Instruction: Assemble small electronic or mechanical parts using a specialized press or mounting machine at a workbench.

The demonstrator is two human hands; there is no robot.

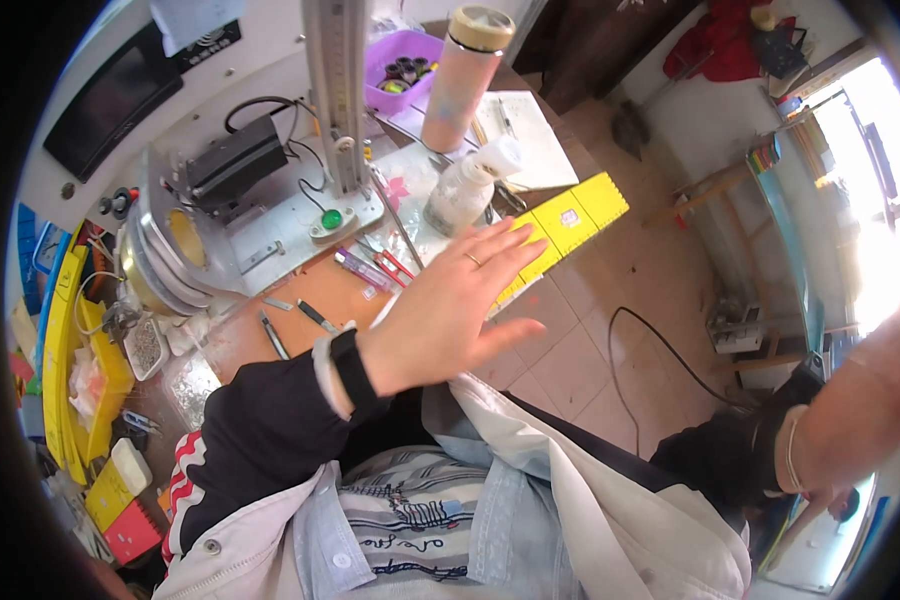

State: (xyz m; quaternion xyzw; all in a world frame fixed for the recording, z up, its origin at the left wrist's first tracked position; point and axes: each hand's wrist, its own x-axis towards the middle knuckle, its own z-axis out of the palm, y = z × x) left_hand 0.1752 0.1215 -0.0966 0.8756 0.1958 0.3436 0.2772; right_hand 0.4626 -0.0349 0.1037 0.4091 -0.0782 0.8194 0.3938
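Observation:
My left hand (445, 310) reaches across the middle of the view, palm down, with its fingers stretched out and the thumb apart. The fingertips lie over or just above a long yellow strip (595, 205) made of joined rectangular sections; I cannot tell whether they touch it. The strip runs along the right side of the workbench, and the hand hides its near part. My right hand (860, 415) is raised at the far right rim, smeared by motion, its fingers hidden or cut off. Beside the left hand stands a clear bottle with a white cap (460, 195).
A machine with a metal base (290, 245), upright column (336, 90) and green button (331, 219) fills the back left. A tall pink flask (460, 90) and purple basket (395, 65) stand behind. Pliers with red handles (395, 268) lie nearby. A black cable (615, 350) crosses the floor.

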